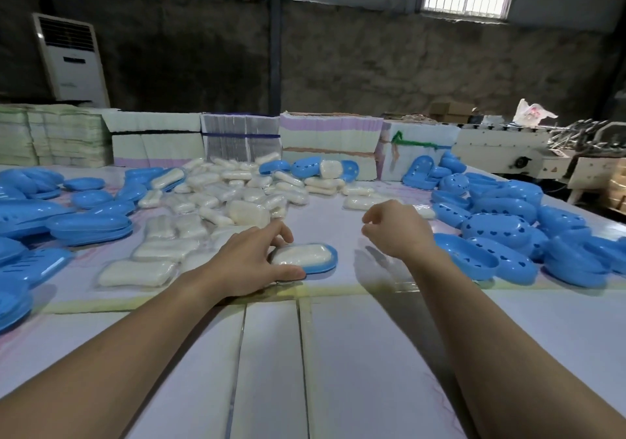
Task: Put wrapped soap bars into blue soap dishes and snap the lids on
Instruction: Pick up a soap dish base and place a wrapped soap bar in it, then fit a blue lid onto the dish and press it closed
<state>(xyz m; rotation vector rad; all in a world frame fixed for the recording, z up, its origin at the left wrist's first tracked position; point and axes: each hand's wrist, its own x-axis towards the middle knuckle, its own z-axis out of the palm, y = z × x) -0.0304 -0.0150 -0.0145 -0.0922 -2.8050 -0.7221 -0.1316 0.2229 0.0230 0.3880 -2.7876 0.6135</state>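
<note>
A blue soap dish [330, 262] lies on the table in front of me with a white wrapped soap bar [299, 255] in it and no lid on. My left hand [252, 262] holds the dish's left end, thumb along its near rim and fingers over its far side. My right hand [398, 230] hovers to the right of the dish, above the table, fingers loosely curled and holding nothing. Blue dish parts with heart-shaped holes [491, 228] lie piled just right of that hand.
A heap of wrapped soap bars [220, 194] covers the table's middle and left. Blue oval lids and dishes [91, 225] are stacked at the left. Bundled paper stacks [330, 143] line the far edge. A machine [508, 154] stands at the back right.
</note>
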